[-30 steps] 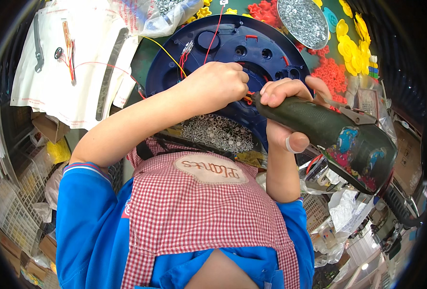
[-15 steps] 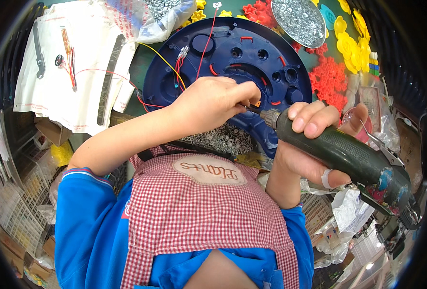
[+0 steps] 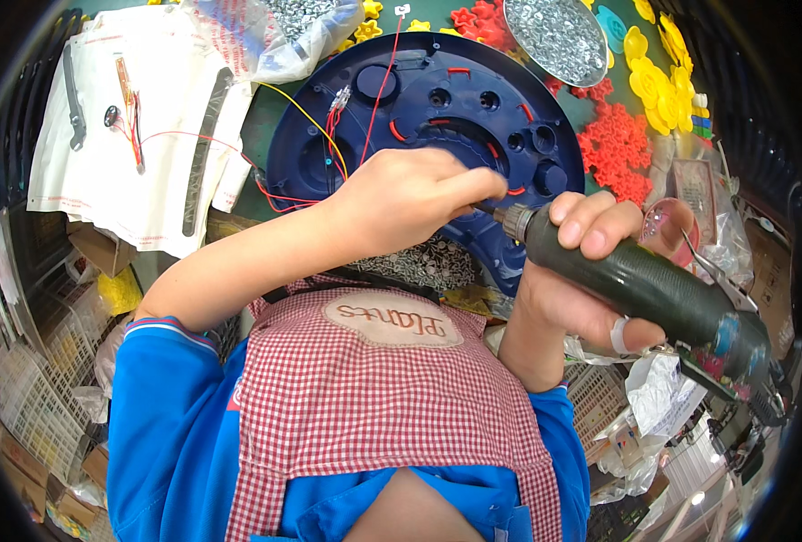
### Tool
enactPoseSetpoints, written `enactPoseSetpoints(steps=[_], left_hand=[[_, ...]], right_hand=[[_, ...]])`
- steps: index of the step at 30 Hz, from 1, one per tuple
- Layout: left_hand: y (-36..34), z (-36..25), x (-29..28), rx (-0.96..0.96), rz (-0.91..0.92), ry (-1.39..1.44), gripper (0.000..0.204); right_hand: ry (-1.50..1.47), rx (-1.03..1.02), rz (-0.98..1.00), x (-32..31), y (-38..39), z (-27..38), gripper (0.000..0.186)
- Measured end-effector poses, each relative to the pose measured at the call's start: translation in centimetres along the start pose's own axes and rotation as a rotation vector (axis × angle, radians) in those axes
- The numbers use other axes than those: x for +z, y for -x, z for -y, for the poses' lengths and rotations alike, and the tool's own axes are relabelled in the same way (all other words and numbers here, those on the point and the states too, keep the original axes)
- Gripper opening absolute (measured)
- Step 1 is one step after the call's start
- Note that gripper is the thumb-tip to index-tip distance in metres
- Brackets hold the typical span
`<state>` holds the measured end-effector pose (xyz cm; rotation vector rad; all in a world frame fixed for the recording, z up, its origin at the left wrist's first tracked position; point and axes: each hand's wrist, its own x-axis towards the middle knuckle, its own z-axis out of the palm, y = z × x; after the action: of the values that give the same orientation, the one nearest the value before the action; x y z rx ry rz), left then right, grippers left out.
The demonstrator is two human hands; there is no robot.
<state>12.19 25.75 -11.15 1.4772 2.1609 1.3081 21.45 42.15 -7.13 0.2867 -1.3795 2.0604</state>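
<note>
My right hand point(image 3: 590, 253) grips a dark green powered screwdriver point(image 3: 640, 289), its knurled metal collar point(image 3: 515, 221) pointing left. My left hand point(image 3: 419, 199) is closed with fingertips pinched at the bit in front of that collar; what they hold is hidden. Beneath my hands lies a curved dark blue plastic housing point(image 3: 369, 90) with round openings, red strips and attached red and yellow wires. A heap of small metal parts point(image 3: 419, 266) shows below my left hand, along the housing's near side.
White sheets point(image 3: 93, 163) with wired parts lie left. At the back are a bag of screws point(image 3: 297, 23) and a round dish of screws point(image 3: 554, 36). Red plastic pieces point(image 3: 613, 144) and yellow ones point(image 3: 658, 90) lie right. Crates point(image 3: 30, 361) stand lower left.
The screwdriver and my right hand have shifted rightward and down, exposing the metal collar. My left hand has moved a little right and down, staying at the tool's tip.
</note>
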Motion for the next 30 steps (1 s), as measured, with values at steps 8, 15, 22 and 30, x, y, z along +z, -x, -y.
enactPoseSetpoints(steps=[8, 15, 22, 30], left_hand=[[-0.8, 2.8, 2.6, 0.007, 0.144, -0.260, 0.013], [-0.9, 3.0, 2.8, 0.013, 0.096, -0.154, 0.011], [-0.8, 3.3, 2.8, -0.001, 0.130, -0.160, 0.013], [1.0, 1.2, -0.1, 0.030, 0.057, -0.219, 0.032]], right_hand=[[0.229, -0.023, -0.120, -1.7, 1.1, -1.1, 0.104], [0.324, 0.074, -0.154, -0.9, 1.7, -1.8, 0.106], [0.142, 0.104, 0.087, -2.7, 1.4, -2.8, 0.112], [0.084, 0.248, 0.062, 0.7, 6.4, 0.4, 0.091]])
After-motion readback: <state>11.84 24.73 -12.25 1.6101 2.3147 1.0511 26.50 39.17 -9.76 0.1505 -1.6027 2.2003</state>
